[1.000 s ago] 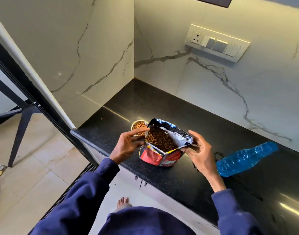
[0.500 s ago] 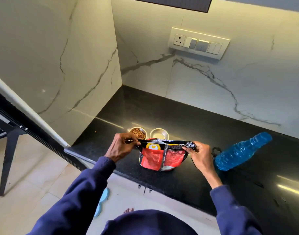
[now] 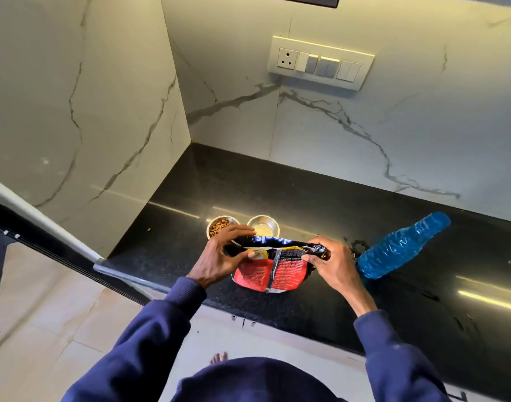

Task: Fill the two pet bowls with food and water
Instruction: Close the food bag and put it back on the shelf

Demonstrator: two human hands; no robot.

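Navy-blue long sleeves with ribbed cuffs; bare hands and one bare foot.

The bench is a black, glossy stone slab set into a corner of marble-patterned walls, with streaks of light on its surface. On it, near the front edge, stands a red food bag. Just behind the bag sit two small metal bowls side by side: the left bowl holds brown kibble, the right bowl holds none. One loose kibble lies left of them. A blue bottle lies on its side to the right.
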